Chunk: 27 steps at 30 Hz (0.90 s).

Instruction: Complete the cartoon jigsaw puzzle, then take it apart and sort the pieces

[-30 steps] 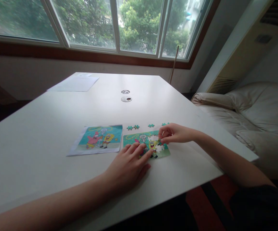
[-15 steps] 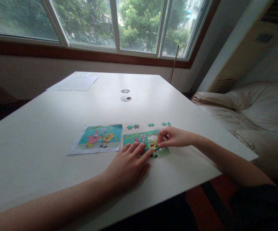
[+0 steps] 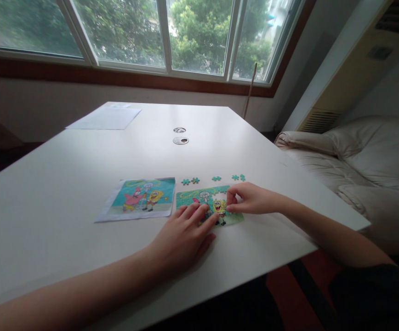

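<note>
A partly assembled jigsaw puzzle (image 3: 185, 197) with cartoon figures on a green background lies flat near the table's front edge. Across its lower left part rests my left hand (image 3: 190, 227), fingers spread and stretched out, covering some of the picture. My right hand (image 3: 249, 197) is at the puzzle's right side, thumb and forefinger pinched on a puzzle piece that the fingers mostly hide. Beside those fingertips, white table shows through a gap in the upper right part. Several loose puzzle pieces (image 3: 216, 178) lie in a row just beyond the puzzle.
Left of the puzzle is a printed reference picture (image 3: 140, 197) of the same scene. Farther off, the white table (image 3: 65, 170) has two round inserts (image 3: 180, 140) and a sheet of paper (image 3: 105, 118). A cream sofa (image 3: 323, 161) stands to the right, windows behind.
My right fingers have shifted very slightly at the puzzle's right side. My left hand stays in place, and the loose pieces have not moved.
</note>
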Motion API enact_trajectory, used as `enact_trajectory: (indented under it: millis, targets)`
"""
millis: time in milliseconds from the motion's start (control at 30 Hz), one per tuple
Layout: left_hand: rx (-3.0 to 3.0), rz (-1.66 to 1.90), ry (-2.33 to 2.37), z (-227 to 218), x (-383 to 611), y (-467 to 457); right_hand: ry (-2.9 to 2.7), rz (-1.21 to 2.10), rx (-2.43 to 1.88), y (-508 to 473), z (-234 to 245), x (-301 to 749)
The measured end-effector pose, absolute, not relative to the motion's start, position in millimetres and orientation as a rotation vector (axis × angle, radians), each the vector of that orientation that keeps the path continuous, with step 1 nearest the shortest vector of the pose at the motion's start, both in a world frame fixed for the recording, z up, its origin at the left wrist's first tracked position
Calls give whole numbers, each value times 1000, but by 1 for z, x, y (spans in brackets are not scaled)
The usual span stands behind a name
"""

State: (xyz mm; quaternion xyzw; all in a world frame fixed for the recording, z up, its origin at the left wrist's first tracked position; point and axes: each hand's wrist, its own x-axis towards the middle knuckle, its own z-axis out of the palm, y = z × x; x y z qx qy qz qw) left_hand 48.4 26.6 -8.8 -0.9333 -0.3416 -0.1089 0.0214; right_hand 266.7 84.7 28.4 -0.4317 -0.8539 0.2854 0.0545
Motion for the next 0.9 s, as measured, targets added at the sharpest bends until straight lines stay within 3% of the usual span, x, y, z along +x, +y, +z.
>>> enact_trajectory:
  millis: [233,767,900]
  targets:
    - [-2885,-382,-1041,-9,48,27,-2664,574,-1299,83,26,269]
    - [-2902,-332,-1073,-8,49,26,-2670,775,-1234,88,34,268]
    - [-2915,-301,-1085,-7,48,26,-2544,651,-1376,111,38,293]
